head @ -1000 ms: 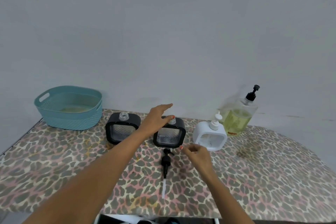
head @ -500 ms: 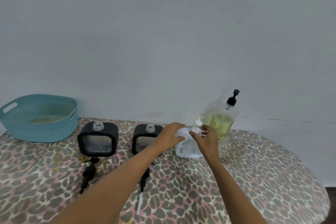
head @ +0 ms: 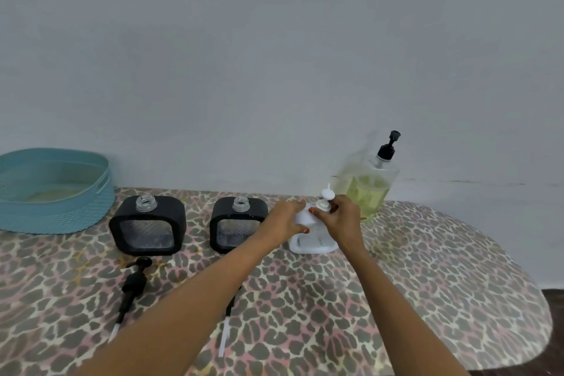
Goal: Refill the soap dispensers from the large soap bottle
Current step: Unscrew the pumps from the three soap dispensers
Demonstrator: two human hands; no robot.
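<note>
Nearest, on leopard-print tablecloth: black pump head with white dip tube, lying flat, nozzle end toward the dispensers; second black pump to its right, mostly hidden under left forearm, only the tube and a bit of black showing.

Next row back, left to right: black square soap dispenser with clear window, upright, threaded neck uncapped; second black square dispenser, same state, near the first but not touching; white square plastic soap dispenser, upright on the cloth, just right of the second black one.

Left hand wrapped round white dispenser's upper left shoulder, thumb on front face; right hand pinching collar of white pump top, seated on the neck; cannot tell if screwed tight or loose.

Just behind right hand: large clear soap bottle with black pump, standing by the wall, yellow-green liquid in roughly the lower half, pump on.

Far left at the back: teal perforated plastic basket, partly out of frame.

Behind all: plain grey wall.
</note>
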